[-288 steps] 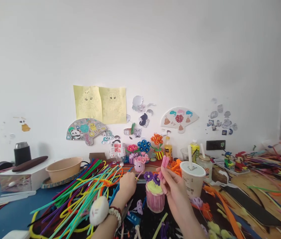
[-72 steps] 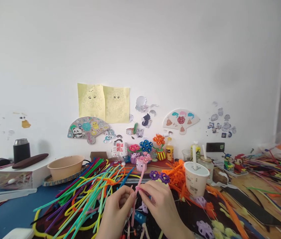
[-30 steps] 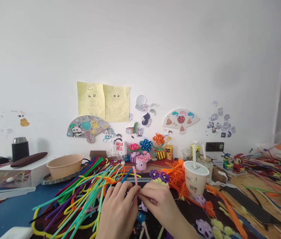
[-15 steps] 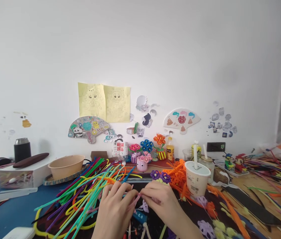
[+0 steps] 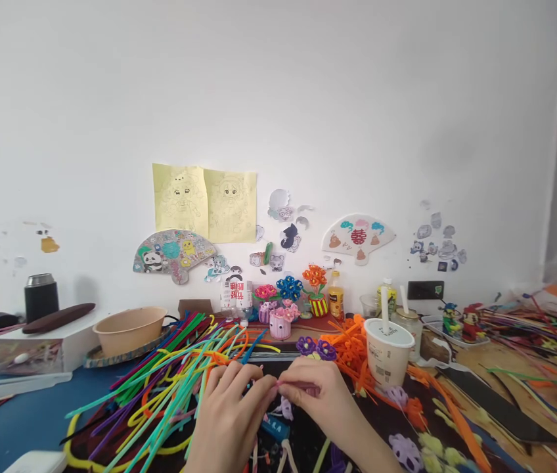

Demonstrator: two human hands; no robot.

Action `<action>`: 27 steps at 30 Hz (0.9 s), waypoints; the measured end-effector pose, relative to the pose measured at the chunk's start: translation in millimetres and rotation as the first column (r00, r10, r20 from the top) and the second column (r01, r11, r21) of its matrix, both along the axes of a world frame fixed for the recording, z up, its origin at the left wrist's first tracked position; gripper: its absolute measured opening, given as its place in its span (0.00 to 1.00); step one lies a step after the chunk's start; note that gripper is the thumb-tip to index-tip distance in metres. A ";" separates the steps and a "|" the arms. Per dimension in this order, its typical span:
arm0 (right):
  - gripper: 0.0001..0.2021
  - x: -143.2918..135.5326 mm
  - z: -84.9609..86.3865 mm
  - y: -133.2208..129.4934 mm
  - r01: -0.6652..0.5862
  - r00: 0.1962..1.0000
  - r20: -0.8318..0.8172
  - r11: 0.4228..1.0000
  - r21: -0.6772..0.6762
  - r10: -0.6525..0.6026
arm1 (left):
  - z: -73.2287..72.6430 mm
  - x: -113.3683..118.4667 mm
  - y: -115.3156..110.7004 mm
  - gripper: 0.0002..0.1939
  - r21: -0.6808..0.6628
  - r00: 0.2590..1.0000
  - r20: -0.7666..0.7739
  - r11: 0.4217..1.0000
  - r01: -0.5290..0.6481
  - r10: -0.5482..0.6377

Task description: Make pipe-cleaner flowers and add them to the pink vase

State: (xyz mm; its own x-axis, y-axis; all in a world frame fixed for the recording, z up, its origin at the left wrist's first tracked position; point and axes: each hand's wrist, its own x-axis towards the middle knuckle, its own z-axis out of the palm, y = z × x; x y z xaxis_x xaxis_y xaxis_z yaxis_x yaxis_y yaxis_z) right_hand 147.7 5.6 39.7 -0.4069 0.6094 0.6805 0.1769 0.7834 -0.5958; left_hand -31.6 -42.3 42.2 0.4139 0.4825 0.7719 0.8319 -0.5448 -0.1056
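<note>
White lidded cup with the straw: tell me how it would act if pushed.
The white cup would probably tip rather than slide if pushed high up, since it narrows toward its base. Its straw sticks up through the lid, so a knock there could add leverage. Its weight is hard to judge: the opaque sides hide how full it is.

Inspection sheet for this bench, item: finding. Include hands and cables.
Surface: blue tabletop at left, dark area in the middle, wooden top at right
In hand: pink fuzzy stem, mostly hidden
Clutter: coloured stems at left; orange stems and lidded cup at right
Hands: left hand and right hand, fingertips meeting at the pink stem
Cables: nothing seen that is clearly one
Surroundings: white wall bearing yellow drawings
</note>
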 end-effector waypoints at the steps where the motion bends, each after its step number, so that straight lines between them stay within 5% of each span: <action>1: 0.11 -0.1 0.6 -0.6 0.002 1.000 -0.005 1.000 -0.007 -0.002 | 0.5 0.5 -0.4 0.06 0.005 1.000 0.006 1.000 0.006 -0.006; 8: 0.09 1.7 5.9 -6.3 0.010 1.000 0.007 0.999 0.031 -0.010 | 2.4 2.7 -0.5 0.03 -0.038 0.995 0.096 0.999 0.031 -0.027; 17: 0.10 -1.1 5.8 -7.9 -0.026 0.997 0.072 0.991 0.134 0.017 | 10.4 5.1 -5.0 0.16 -0.456 0.937 0.342 0.884 0.104 0.066; 23: 0.10 -1.3 8.0 -10.6 -0.040 0.997 0.078 0.985 0.170 0.027 | 8.9 9.1 -3.5 0.19 -0.572 0.685 0.708 0.708 0.415 0.171; 27: 0.11 -3.0 5.7 -10.4 -0.038 0.995 0.102 0.970 0.238 0.014 | 10.8 9.9 -4.3 0.16 -0.578 0.523 0.803 0.583 0.571 0.285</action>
